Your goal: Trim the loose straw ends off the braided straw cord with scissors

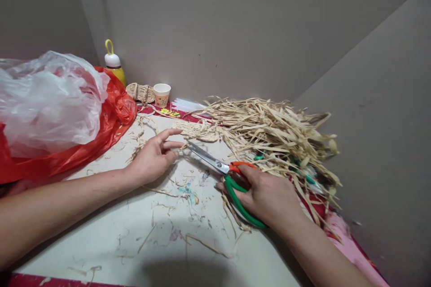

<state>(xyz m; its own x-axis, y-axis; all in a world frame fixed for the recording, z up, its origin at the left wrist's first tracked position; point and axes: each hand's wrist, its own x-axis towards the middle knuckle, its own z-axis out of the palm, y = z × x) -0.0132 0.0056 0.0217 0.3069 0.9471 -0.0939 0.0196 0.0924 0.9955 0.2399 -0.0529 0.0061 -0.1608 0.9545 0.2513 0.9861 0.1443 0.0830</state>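
Head view: the right hand (269, 195) grips a pair of steel scissors with one orange and one green handle (218, 164), fingers wrapped around the handles. Their long axis slants from near right to far left, so the tip sits just beside the fingertips of the left hand (153, 157). That hand is half-curled; I cannot tell whether it pinches the thin tan straw strand (185, 145) at the blade tip. On the far side of both lies a flat, oblong, woven tan straw piece (200, 131), its long axis running left to right on the pale, scrap-strewn tabletop (101, 219). The left hand is nearer to it; contact is unclear. Far right of the scissors spreads a loose heap of dry straw strips (269, 125).
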